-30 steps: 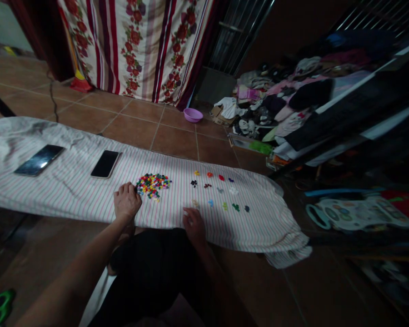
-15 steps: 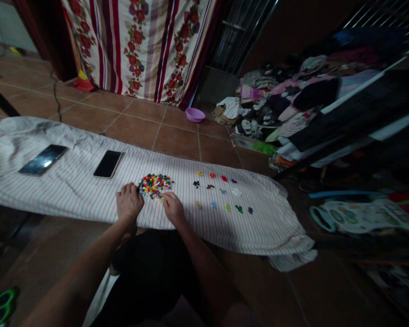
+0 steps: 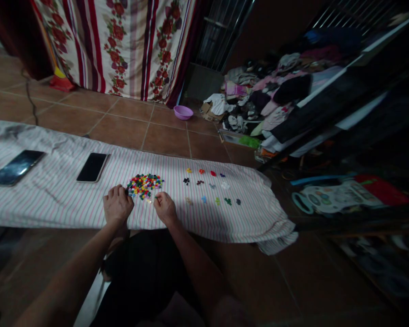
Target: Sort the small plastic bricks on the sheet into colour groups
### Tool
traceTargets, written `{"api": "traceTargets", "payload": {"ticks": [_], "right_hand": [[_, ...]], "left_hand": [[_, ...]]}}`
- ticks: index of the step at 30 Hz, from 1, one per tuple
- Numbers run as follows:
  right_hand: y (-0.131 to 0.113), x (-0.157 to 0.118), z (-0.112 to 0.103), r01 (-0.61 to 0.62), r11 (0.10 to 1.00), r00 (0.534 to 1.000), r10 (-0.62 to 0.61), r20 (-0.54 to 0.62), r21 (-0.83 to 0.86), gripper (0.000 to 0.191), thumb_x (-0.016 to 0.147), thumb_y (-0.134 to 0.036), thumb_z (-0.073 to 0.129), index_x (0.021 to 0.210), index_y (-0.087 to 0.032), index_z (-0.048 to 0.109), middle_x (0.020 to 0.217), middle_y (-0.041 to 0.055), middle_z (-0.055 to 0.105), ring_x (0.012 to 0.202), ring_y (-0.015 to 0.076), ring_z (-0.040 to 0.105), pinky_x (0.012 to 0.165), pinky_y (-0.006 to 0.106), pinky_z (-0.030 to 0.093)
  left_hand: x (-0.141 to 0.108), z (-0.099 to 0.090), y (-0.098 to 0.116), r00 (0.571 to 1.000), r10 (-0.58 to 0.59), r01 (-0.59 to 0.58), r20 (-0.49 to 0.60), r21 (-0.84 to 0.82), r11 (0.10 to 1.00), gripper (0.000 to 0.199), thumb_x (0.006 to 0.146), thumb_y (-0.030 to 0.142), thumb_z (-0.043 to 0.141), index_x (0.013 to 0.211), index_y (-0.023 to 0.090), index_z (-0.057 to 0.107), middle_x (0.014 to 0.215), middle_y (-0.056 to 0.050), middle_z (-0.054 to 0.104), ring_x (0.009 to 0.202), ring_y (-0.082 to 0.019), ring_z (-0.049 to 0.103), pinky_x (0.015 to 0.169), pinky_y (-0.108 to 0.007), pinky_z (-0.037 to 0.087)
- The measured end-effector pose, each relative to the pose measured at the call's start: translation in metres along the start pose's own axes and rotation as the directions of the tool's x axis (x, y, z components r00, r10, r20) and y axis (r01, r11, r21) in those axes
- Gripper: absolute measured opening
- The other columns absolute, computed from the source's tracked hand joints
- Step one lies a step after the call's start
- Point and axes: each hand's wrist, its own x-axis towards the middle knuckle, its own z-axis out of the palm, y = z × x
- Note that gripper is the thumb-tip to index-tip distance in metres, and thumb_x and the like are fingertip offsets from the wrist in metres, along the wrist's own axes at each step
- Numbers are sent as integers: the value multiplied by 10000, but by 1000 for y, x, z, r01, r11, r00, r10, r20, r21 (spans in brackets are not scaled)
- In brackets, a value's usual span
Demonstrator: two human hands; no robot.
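A heap of tiny multicoloured plastic pieces (image 3: 145, 184) lies on the striped cloth (image 3: 197, 222). My left hand (image 3: 118, 204) rests at the heap's left edge, its fingers curled down; what they hold, if anything, is hidden. Just right of the heap, my right hand (image 3: 165, 208) is closed in a pinch, with a tiny dark piece seeming to show at the fingertips. Further right sit small single-colour groups in three rows, among them yellow pieces (image 3: 188, 170), red pieces (image 3: 213, 173), black pieces (image 3: 186, 181), white pieces (image 3: 225, 185) and green pieces (image 3: 228, 201).
Left of the heap lie a phone (image 3: 92, 167) and a larger dark-screened device (image 3: 16, 167). Beyond the cloth, a purple basin (image 3: 183, 112) stands on the tiled floor near a floral curtain (image 3: 129, 50). Piled clothes (image 3: 259, 91) fill the back right.
My right hand has drawn back slightly from the heap's lower edge, fingers still pinched. The left hand stays beside the heap. The whole view has shifted as my head turned.
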Motion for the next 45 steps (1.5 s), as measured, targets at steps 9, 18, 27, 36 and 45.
{"api": "traceTargets", "payload": {"ticks": [9, 18, 27, 36, 45], "right_hand": [[0, -1, -6, 9, 1000, 1000, -9, 6, -8, 194, 758, -127, 494, 891, -214, 604, 779, 4, 599, 752, 153, 561, 747, 246, 452], [4, -10, -28, -38, 996, 996, 45, -81, 83, 203, 811, -190, 521, 929, -231, 681, 840, 16, 611, 690, 131, 569, 685, 236, 465], [39, -52, -54, -53, 998, 971, 58, -234, 29, 217, 790, -143, 480, 884, -200, 666, 876, 53, 615, 777, 168, 581, 769, 300, 481], [104, -80, -102, -106, 994, 876, 87, -475, -13, 200, 842, -264, 453, 884, -184, 632, 855, 89, 639, 796, 197, 589, 724, 348, 514], [174, -82, -169, -383, 918, 762, 251, -597, -103, 358, 816, -362, 384, 917, -148, 653, 907, 129, 666, 872, 238, 590, 813, 387, 471]], "left_hand": [[0, 7, -4, 1000, 5, -5, -16, 11, 1000, 330, 845, 261, 379, 1110, 124, 522, 1231, -156, 572, 1145, -305, 476, 849, -435, 345], [1, 9, -5, 999, 13, -13, -33, 25, 1000, 305, 839, 252, 386, 1080, 134, 533, 1211, -151, 580, 1115, -305, 491, 838, -434, 348], [0, 5, -2, 1000, 2, -1, -20, 54, 999, 310, 839, 275, 376, 1069, 129, 525, 1184, -143, 591, 1086, -302, 506, 811, -422, 350], [1, 3, -1, 1000, -2, 2, 5, 89, 996, 300, 842, 293, 348, 1021, 136, 530, 1110, -143, 607, 1061, -298, 514, 799, -417, 347], [0, 3, -1, 1000, -17, 16, 17, 49, 999, 316, 837, 293, 335, 1036, 135, 524, 1124, -155, 594, 1088, -307, 500, 821, -420, 335]]}}
